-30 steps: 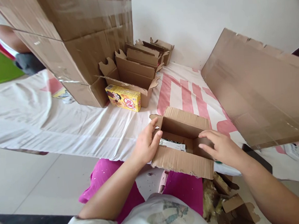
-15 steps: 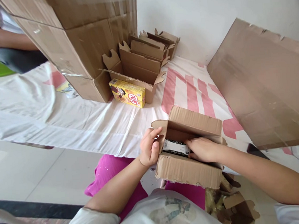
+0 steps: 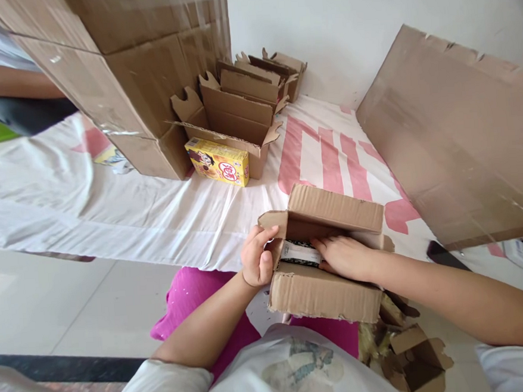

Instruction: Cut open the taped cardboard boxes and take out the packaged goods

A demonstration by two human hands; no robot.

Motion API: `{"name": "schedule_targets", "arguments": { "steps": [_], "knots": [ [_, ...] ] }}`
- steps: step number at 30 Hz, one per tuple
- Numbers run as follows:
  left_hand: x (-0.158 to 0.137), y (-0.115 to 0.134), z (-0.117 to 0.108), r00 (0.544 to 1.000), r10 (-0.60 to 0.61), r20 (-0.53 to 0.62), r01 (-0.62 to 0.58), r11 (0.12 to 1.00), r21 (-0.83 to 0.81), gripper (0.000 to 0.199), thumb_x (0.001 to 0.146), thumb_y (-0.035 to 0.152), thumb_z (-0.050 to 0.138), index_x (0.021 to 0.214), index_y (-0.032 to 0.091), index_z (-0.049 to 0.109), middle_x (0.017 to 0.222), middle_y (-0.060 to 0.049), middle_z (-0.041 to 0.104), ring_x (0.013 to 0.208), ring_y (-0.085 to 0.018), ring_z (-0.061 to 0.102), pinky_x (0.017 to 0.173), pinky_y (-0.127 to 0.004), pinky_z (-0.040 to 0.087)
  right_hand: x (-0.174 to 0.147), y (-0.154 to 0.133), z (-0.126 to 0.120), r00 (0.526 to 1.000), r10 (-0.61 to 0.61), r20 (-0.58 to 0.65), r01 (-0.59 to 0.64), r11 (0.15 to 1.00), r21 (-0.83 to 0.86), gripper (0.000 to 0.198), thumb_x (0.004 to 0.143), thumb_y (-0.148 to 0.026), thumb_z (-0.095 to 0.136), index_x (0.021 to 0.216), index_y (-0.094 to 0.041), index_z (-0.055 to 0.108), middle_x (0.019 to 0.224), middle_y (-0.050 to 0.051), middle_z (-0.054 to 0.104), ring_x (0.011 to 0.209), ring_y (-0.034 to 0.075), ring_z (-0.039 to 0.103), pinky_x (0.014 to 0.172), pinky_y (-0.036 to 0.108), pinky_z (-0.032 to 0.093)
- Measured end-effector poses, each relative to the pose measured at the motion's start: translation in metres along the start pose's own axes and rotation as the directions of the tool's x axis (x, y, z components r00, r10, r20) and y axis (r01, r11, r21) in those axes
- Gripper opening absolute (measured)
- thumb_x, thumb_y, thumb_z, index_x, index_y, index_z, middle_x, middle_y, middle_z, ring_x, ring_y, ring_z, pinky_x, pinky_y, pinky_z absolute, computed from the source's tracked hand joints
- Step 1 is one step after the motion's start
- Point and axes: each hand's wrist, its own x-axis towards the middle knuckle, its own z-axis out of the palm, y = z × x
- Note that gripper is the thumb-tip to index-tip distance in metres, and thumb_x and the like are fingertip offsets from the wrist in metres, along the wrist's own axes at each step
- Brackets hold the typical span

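An open cardboard box (image 3: pixel 326 296) rests at the table's near edge, its flaps spread outward. My left hand (image 3: pixel 257 256) grips the box's left end, with fingers against the side flap. Inside lies a small packet (image 3: pixel 300 253) with a black patterned border and a white label. My right hand (image 3: pixel 344 257) reaches into the box, its fingers closed around the packet's right end; some fingertips are hidden.
A yellow printed carton (image 3: pixel 218 162) leans by several open cardboard boxes (image 3: pixel 238 117) on the cloth-covered table (image 3: pixel 156 221). Tall taped cartons (image 3: pixel 146 84) stand at left, a large cardboard sheet (image 3: pixel 455 146) at right. Another person's arm (image 3: pixel 11 79) shows far left. Cardboard scraps (image 3: pixel 416 358) lie below.
My right hand has shifted slightly left and deeper over the packet, covering more of it. My left hand stays on the box's end. The whole view has moved a little.
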Motion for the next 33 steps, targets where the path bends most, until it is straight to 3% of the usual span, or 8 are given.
{"name": "schedule_targets", "arguments": {
  "steps": [5, 10, 14, 17, 21, 25, 29, 33],
  "knots": [
    [-0.003, -0.001, -0.001, 0.998, -0.062, 0.02, 0.061, 0.997, 0.054, 0.046, 0.098, 0.042, 0.028, 0.123, 0.018, 0.057, 0.079, -0.006, 0.058, 0.07, -0.018, 0.056, 0.065, -0.033, 0.046, 0.004, 0.0, 0.005, 0.992, -0.02, -0.121, 0.012, 0.998, -0.067, 0.057, 0.083, -0.013, 0.052, 0.139, -0.01, 0.045, 0.123, 0.018, 0.063, 0.107, 0.027, 0.064, 0.09, 0.038, 0.051],
    [-0.002, -0.001, 0.0, 0.987, -0.15, 0.059, 0.147, 0.988, 0.057, 0.044, 0.099, 0.041, 0.031, 0.127, 0.018, 0.056, 0.091, -0.008, 0.065, 0.078, -0.018, 0.061, 0.071, -0.032, 0.048, 0.015, 0.009, 0.006, 0.997, -0.041, -0.059, 0.032, 0.988, -0.149, 0.071, 0.076, -0.023, 0.069, 0.14, -0.01, 0.042, 0.125, 0.019, 0.062, 0.108, 0.03, 0.063, 0.087, 0.038, 0.052],
    [0.001, -0.004, 0.002, 0.98, -0.195, 0.035, 0.194, 0.98, 0.045, 0.041, 0.1, 0.041, 0.033, 0.124, 0.018, 0.057, 0.093, -0.007, 0.067, 0.077, -0.016, 0.062, 0.072, -0.03, 0.049, 0.017, 0.014, -0.011, 0.997, -0.064, -0.051, 0.053, 0.982, -0.183, 0.041, 0.079, -0.022, 0.062, 0.118, -0.01, 0.058, 0.108, 0.016, 0.068, 0.098, 0.029, 0.065, 0.085, 0.037, 0.051],
    [0.004, -0.011, 0.0, 0.977, -0.21, -0.029, 0.212, 0.975, 0.061, 0.041, 0.099, 0.042, 0.034, 0.12, 0.018, 0.059, 0.096, -0.008, 0.068, 0.08, -0.016, 0.065, 0.075, -0.03, 0.051, -0.001, 0.015, -0.036, 0.971, -0.088, -0.221, 0.059, 0.989, -0.136, 0.04, 0.079, -0.023, 0.059, 0.118, -0.012, 0.057, 0.115, 0.016, 0.064, 0.099, 0.028, 0.064, 0.087, 0.039, 0.05],
    [0.011, -0.027, -0.006, 0.945, -0.265, -0.193, 0.291, 0.949, 0.121, 0.041, 0.097, 0.046, 0.039, 0.11, 0.017, 0.064, 0.099, -0.008, 0.07, 0.087, -0.018, 0.066, 0.079, -0.032, 0.052, -0.044, 0.027, -0.06, 0.841, 0.03, -0.541, 0.048, 0.99, 0.13, 0.049, 0.081, -0.033, 0.059, 0.126, -0.015, 0.049, 0.138, 0.015, 0.051, 0.117, 0.03, 0.056, 0.093, 0.041, 0.049],
    [0.021, -0.036, -0.011, 0.894, -0.326, -0.307, 0.374, 0.921, 0.112, 0.038, 0.096, 0.046, 0.043, 0.108, 0.018, 0.064, 0.103, -0.008, 0.069, 0.094, -0.018, 0.066, 0.084, -0.032, 0.052, -0.079, 0.055, -0.044, 0.613, 0.319, -0.723, 0.142, 0.856, 0.497, 0.049, 0.082, -0.04, 0.061, 0.125, -0.02, 0.047, 0.12, 0.01, 0.062, 0.106, 0.026, 0.061, 0.085, 0.038, 0.052],
    [0.042, -0.043, -0.015, 0.869, -0.349, -0.35, 0.408, 0.907, 0.106, 0.033, 0.093, 0.043, 0.047, 0.103, 0.018, 0.066, 0.099, -0.007, 0.069, 0.095, -0.017, 0.065, 0.086, -0.031, 0.051, -0.091, 0.084, 0.0, 0.364, 0.568, -0.738, 0.283, 0.688, 0.668, 0.043, 0.081, -0.046, 0.06, 0.114, -0.021, 0.051, 0.103, 0.007, 0.062, 0.093, 0.025, 0.062, 0.082, 0.039, 0.052],
    [0.071, -0.062, -0.023, 0.785, -0.498, -0.368, 0.54, 0.841, 0.015, 0.026, 0.087, 0.037, 0.052, 0.095, 0.017, 0.067, 0.092, -0.005, 0.069, 0.088, -0.016, 0.065, 0.083, -0.03, 0.051, -0.086, 0.088, 0.042, 0.311, 0.733, -0.605, 0.363, 0.496, 0.789, 0.039, 0.079, -0.047, 0.059, 0.108, -0.023, 0.051, 0.101, 0.006, 0.061, 0.096, 0.026, 0.062, 0.086, 0.045, 0.051]
  ]
}}
